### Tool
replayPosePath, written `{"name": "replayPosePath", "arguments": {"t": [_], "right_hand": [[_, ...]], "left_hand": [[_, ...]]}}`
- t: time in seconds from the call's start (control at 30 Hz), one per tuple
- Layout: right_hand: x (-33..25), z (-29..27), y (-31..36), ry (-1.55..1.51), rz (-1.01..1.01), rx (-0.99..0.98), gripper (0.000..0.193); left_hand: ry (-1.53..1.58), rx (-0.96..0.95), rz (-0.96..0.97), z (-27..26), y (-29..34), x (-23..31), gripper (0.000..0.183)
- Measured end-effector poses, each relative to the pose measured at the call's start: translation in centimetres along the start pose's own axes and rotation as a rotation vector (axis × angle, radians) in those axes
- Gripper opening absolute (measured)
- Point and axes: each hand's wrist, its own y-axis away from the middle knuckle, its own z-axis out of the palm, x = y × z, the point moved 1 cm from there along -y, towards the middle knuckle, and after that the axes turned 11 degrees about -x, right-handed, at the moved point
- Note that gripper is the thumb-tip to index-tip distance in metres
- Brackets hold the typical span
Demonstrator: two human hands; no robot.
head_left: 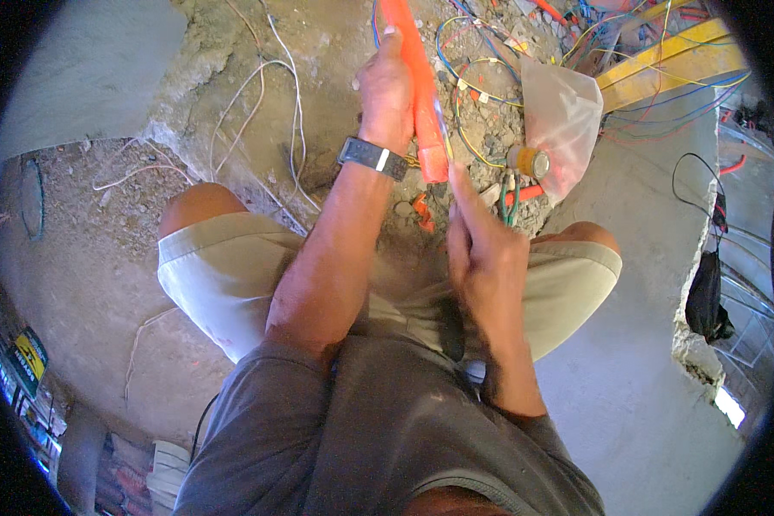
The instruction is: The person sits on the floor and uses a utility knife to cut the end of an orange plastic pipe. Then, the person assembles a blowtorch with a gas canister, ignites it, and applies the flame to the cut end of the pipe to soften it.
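We find the orange pipe [421, 95] in front of the person, running from the upper edge of view down to an open end between the two forearms. Its long axis points roughly toward the person's body, the near end leaning a little to the right.

The left hand [384, 93] lies against the pipe's left flank and grasps it, thumb along the upper side (the remaining fingers are mostly hidden). The right hand [488, 249] sits below and right of the pipe's near end, closed around a thin tool [444, 133], index finger extended along it.

We judge the governing relation to be this: the tool lies nearly parallel to the pipe, along its right flank, with the left hand farther up and the right hand nearer the end. Whether the tool's edge touches the pipe, we cannot tell.

Right of the pipe we note a small can [531, 162] and, beyond it, a clear plastic bag [563, 120]; left of it, a white cable [298, 120].
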Motion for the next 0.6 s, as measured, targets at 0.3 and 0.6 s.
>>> {"name": "replayPosePath", "arguments": {"t": [0.3,0.6], "right_hand": [[0.0,0.2,5.9,-0.02,0.06,-0.024,0.065],[-0.7,-4.2,5.4,-0.107,0.214,-0.11,0.053]], "left_hand": [[-0.088,0.053,-0.068,0.5,0.6,0.1,0.045],[-0.017,0.036,-0.059,-0.1,-0.1,-0.7,0.047]]}}
